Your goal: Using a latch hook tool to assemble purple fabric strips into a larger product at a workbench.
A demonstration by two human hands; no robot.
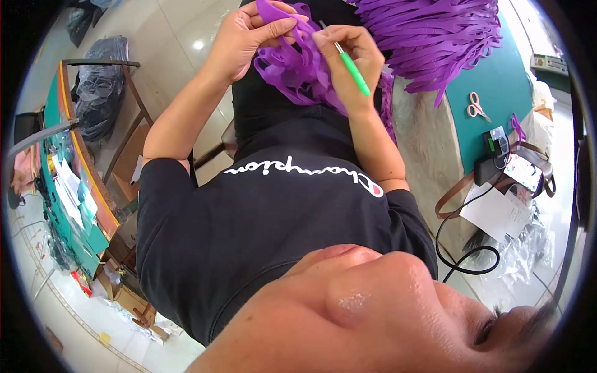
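Head view: the left hand [239,37] pinches purple ribbon [292,65] taut, so the right hand [348,59], gripping a green-handled hook [353,71], can work its tip in. More ribbon [429,34] is heaped on the green counter [491,87], scissors [477,105] within reach.

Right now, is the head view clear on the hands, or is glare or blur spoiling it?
Head view: left hand on the purple strips and right hand on the green-handled tool are sharp and evenly lit; one glare spot on the floor tile; the green table edge bows near the rim; corners are black; the lower foreground is soft.
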